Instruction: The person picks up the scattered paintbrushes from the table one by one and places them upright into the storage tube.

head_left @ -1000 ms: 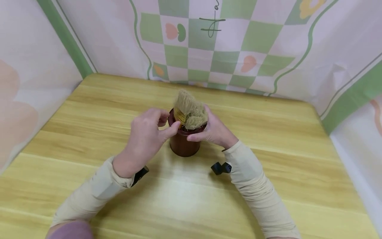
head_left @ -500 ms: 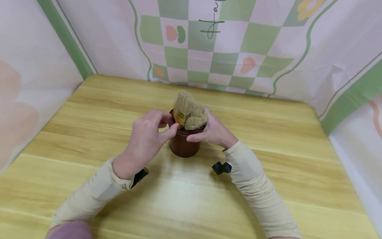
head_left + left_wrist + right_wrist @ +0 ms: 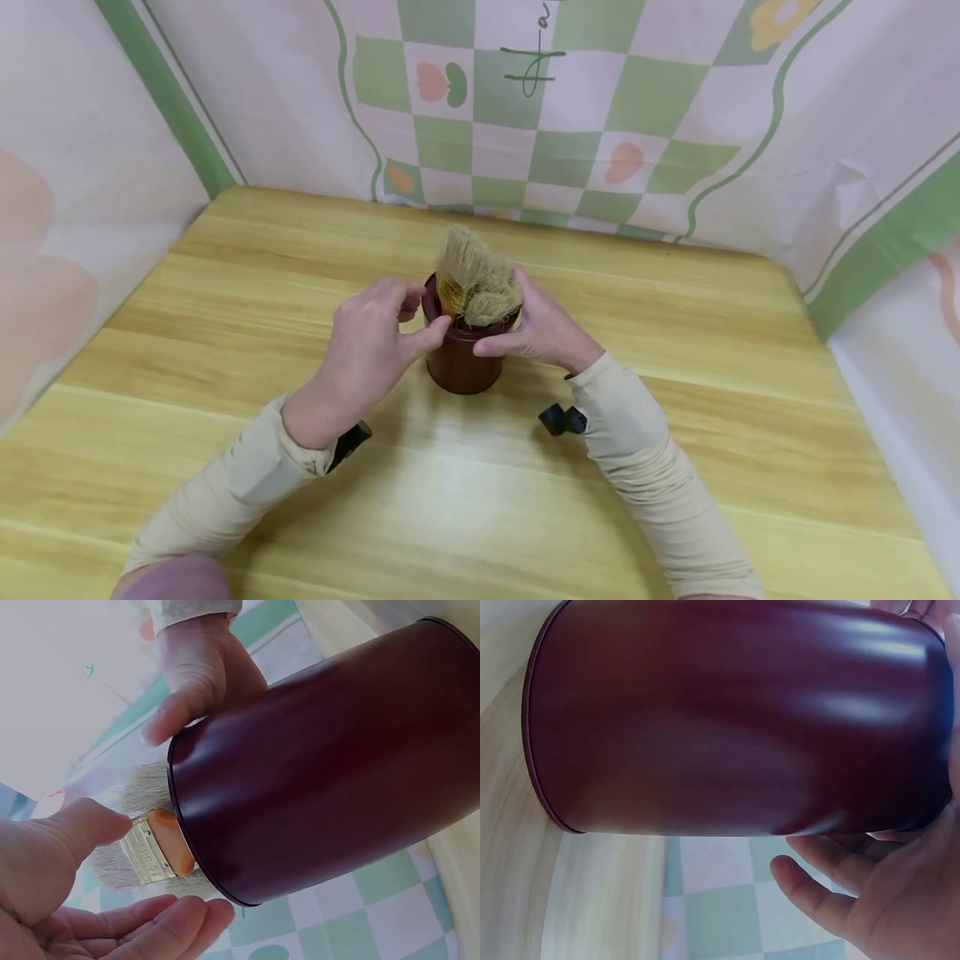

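Note:
A dark red cylindrical pot stands upright on the table. From its mouth rises a paintbrush, bristles up, with an orange handle and a brass-coloured ferrule. Beside it is a second clump of beige bristles; its lower part is hidden inside the pot. My left hand is at the left of the rim, thumb tip by the ferrule and fingers spread apart from the thumb. My right hand loosely surrounds the right side of the rim, thumb in front. Some right fingers pass behind the pot.
The wooden table meets a patterned cloth along its back edge. Similar cloth hangs at both sides. Small black devices are worn under both wrists.
My right hand has shifted slightly right along the rim. The left hand has barely moved. Pot and bristles stay in the same place.

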{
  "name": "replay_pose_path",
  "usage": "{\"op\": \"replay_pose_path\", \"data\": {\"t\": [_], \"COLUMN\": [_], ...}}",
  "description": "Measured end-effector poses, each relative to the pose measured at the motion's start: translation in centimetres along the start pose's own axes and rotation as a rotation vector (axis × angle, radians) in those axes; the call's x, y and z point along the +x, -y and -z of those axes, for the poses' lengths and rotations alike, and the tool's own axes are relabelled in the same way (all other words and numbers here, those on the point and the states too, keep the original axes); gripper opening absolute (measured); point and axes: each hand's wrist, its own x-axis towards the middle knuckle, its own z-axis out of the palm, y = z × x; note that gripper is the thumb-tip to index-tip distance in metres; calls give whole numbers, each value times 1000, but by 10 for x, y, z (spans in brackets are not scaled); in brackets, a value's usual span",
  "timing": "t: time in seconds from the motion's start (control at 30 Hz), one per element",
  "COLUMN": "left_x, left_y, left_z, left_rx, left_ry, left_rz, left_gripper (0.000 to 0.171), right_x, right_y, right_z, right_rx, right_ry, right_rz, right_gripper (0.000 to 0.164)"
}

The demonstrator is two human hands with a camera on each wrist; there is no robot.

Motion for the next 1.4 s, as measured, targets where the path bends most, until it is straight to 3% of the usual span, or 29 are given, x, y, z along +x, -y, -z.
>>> {"op": "replay_pose_path", "data": {"t": [0.2,0.43,0.57,0.73,0.83,0.97,1.07,1.17,1.4], "left_x": [4,1,0,1,1,2,4,5,3], "left_y": [2,15,23,29,31,34,39,43,54], "left_z": [2,-4,-11,-22,-24,-27,-29,-33,-34], "left_rx": [64,122,192,258,264,251,243,242,275], "left_ry": [85,184,286,411,444,467,542,617,645], "left_rz": [88,167,204,209,194,198,238,271,321], "left_gripper": [30,32,37,31,27,43,65,77,80], "right_x": [-4,-10,-13,-15,-17,-18,-18,-18,-16], "right_y": [0,-3,-6,-10,-11,-14,-16,-18,-22], "right_z": [6,8,10,10,12,13,13,12,8], "right_rx": [-106,-241,-251,-272,-295,-316,-322,-327,-339], "right_ry": [-24,-43,-41,-27,-16,-6,0,-2,19], "right_rz": [33,-10,-35,-57,-65,-82,-99,-119,-144], "right_gripper": [111,141,136,132,132,132,126,120,119]}}
